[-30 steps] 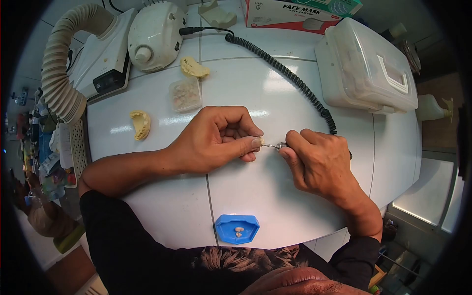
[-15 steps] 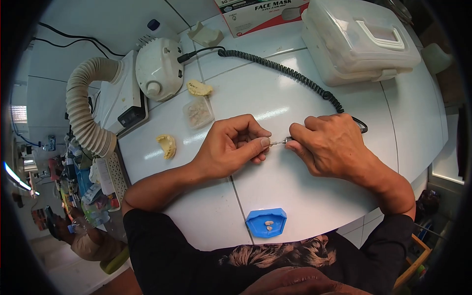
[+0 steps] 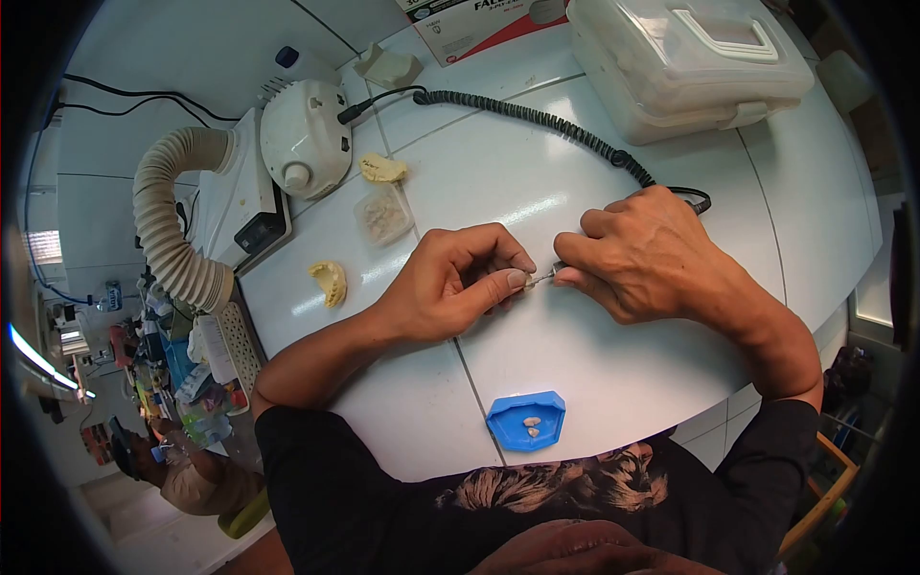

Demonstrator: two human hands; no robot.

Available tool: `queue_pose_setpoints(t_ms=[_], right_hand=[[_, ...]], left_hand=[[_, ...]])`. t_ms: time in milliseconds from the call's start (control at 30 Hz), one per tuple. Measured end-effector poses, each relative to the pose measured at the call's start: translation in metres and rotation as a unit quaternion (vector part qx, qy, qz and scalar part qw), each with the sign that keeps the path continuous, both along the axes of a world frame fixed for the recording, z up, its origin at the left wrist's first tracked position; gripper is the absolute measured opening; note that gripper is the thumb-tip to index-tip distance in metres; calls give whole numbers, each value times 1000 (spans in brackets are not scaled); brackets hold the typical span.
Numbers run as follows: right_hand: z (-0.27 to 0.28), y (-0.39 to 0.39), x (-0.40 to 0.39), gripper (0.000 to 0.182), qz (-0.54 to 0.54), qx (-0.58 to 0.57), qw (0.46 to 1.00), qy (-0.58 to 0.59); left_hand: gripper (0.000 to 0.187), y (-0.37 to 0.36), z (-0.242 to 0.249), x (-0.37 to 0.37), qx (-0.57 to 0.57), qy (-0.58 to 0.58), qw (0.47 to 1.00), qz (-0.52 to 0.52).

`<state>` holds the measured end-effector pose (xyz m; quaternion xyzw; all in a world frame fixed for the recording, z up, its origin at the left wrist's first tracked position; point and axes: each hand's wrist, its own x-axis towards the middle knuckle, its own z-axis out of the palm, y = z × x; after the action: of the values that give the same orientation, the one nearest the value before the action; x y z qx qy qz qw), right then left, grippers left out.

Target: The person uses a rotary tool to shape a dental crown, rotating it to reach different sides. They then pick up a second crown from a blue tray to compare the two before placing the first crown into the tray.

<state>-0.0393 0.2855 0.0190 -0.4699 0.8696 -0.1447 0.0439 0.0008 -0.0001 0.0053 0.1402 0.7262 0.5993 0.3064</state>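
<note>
Small pale piece (image 3: 528, 282), mostly hidden, sits between the hands, pinched by the left hand (image 3: 450, 286) just left of the slim bit (image 3: 541, 278); whether they touch is too small to tell. The right hand (image 3: 640, 257) grips the handpiece (image 3: 556, 269). A loosened pinch could let the bit skid into a fingertip; farther out, a snagged coiled cord (image 3: 537, 114) could jerk the handpiece.

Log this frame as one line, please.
left hand: pinching small piece | right hand: gripping handpiece, bit at piece | blue tray: two pale bits of material
</note>
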Motion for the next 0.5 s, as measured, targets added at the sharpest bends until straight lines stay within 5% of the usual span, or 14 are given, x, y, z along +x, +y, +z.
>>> queue_pose_setpoints(t_ms=[500], right_hand=[[1,-2,0,44,19,-1,1000,0]], left_hand=[[13,1,2,0,-21,27,999,-22]])
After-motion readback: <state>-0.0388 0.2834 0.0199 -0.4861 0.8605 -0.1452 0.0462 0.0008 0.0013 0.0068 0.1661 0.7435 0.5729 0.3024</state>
